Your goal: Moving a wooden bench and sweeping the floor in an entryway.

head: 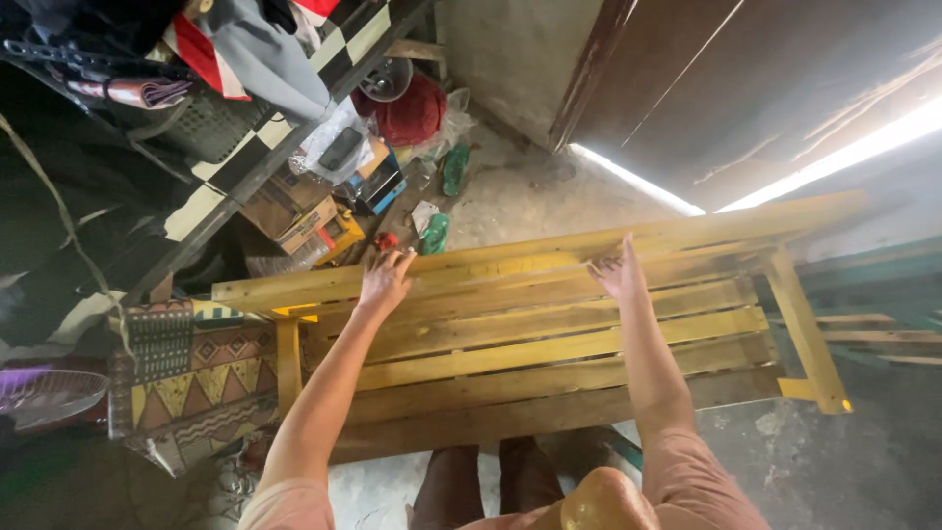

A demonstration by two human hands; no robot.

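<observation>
Head view: hands (385, 282) (616, 275) outstretched, apparently gripping bench (549, 334).

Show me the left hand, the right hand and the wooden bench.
left hand (385, 283), head view, back of the hand
right hand (617, 274), head view, back of the hand
wooden bench (510, 348), head view, middle slat between the arms

I see both arms bare from the hands up to short, salmon-pink sleeves that end above the elbows. The left hand (385, 282) and the right hand (618, 275) wear no gloves, rings or watch. Below, I see dark brown trousers on both legs. My view shows no shoes.
</observation>
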